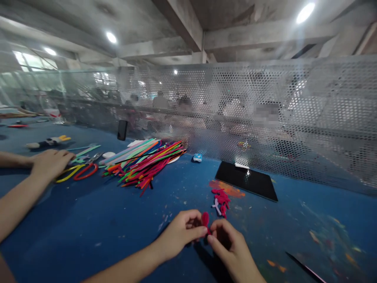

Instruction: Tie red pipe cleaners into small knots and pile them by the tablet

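Note:
A crimson pipe cleaner, bent into a small loop at its upper end, is pinched between my two hands above the blue table. My left hand grips it between thumb and fingers. Close beside it, my right hand has its thumb and forefinger closed on the lower part, which the fingers mostly hide. Just beyond my hands lies a small heap of bent crimson pipe cleaner pieces, with a pale lilac twisted piece at its near side.
A large pile of colourful pipe cleaners lies left of centre. Scissors with red and yellow handles rest near another person's hand. A black tablet lies back right, before a perforated screen. A thin dark stick lies front right.

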### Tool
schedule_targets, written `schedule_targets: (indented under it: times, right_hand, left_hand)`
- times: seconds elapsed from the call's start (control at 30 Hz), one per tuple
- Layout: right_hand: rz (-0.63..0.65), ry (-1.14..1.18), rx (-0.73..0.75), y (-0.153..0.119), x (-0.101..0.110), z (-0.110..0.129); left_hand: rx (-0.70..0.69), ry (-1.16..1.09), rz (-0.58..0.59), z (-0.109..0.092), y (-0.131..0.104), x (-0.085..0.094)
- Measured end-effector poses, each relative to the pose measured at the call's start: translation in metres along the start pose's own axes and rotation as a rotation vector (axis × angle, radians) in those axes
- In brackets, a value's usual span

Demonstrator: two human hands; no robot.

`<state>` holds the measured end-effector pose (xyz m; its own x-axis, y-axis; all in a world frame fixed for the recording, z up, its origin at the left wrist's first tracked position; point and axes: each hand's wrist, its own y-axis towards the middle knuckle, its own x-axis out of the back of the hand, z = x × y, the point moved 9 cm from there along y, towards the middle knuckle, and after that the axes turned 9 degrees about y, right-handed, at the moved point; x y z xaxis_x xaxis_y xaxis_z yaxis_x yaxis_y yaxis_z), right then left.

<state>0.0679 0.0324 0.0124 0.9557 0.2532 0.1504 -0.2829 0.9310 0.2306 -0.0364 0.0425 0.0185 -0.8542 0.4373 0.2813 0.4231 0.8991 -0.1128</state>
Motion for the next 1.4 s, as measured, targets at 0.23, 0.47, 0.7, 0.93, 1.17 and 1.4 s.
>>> schedule_targets:
  times: [0.23, 0.47, 0.7, 0.93, 1.17, 1.4]
  right_hand:
    - [0.039, 0.004, 0.03, -0.001, -0.004, 0.002]
    - [0.031, 0.048, 0.047, 0.009, -0.007, -0.002]
    - [0.012, 0.115, 0.001, 0.012, 0.0, -0.016]
    - [-0.099, 0.173, 0.012, 0.0, 0.014, -0.009]
    - [0.031, -0.066, 0.099, -0.029, 0.023, 0.003]
    - [-0.035, -0.337, 0.174, -0.051, 0.047, 0.025]
  left_hand:
    - [-0.049, 0.026, 0.051, 0.006, 0.0, -0.008]
    - [-0.235, 0.557, -0.013, -0.019, -0.013, -0.003]
    - [-0.273, 0.653, -0.111, -0.026, -0.017, 0.003]
    - [-0.165, 0.248, -0.057, -0.009, -0.011, -0.008]
    - [0.037, -0.214, 0.059, 0.011, -0.013, -0.054]
    - [0.067, -0.308, 0.055, 0.014, -0.01, -0.063]
